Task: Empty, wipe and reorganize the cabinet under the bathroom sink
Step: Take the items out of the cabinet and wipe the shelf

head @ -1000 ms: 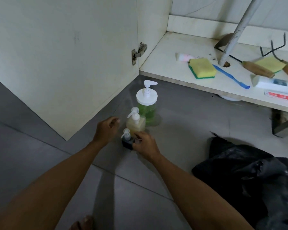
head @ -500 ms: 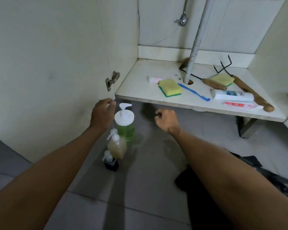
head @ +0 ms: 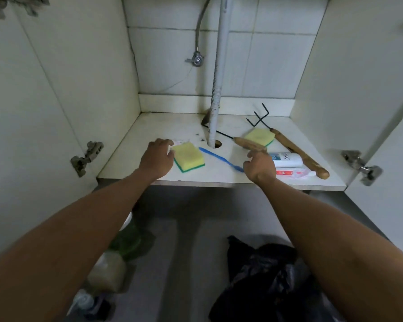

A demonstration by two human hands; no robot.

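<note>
Lying on white cabinet shelf (head: 149, 126), sponges, toothbrush (head: 221, 159), tiled back wall (head: 265, 61)

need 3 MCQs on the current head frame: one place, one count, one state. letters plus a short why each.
1. Where does the blue toothbrush lie?
A. on the floor by the black bag
B. on the cabinet shelf between the two hands
C. inside the drain hole

2. How many yellow sponges are on the cabinet shelf?
A. one
B. two
C. three

3. What is the right hand doing?
A. gripping the white tube
B. holding the toothbrush
C. hovering with fingers relaxed, holding nothing

Answers:
1 B: the toothbrush lies flat on the shelf, running from beside the near sponge toward the right hand, with the left hand on the sponge's other side.
2 B: one sponge is by the left hand, the far sponge lies partly under the wooden-handled tools.
3 C: its fingers are spread over the shelf just left of the white tube, closed on nothing.
</note>
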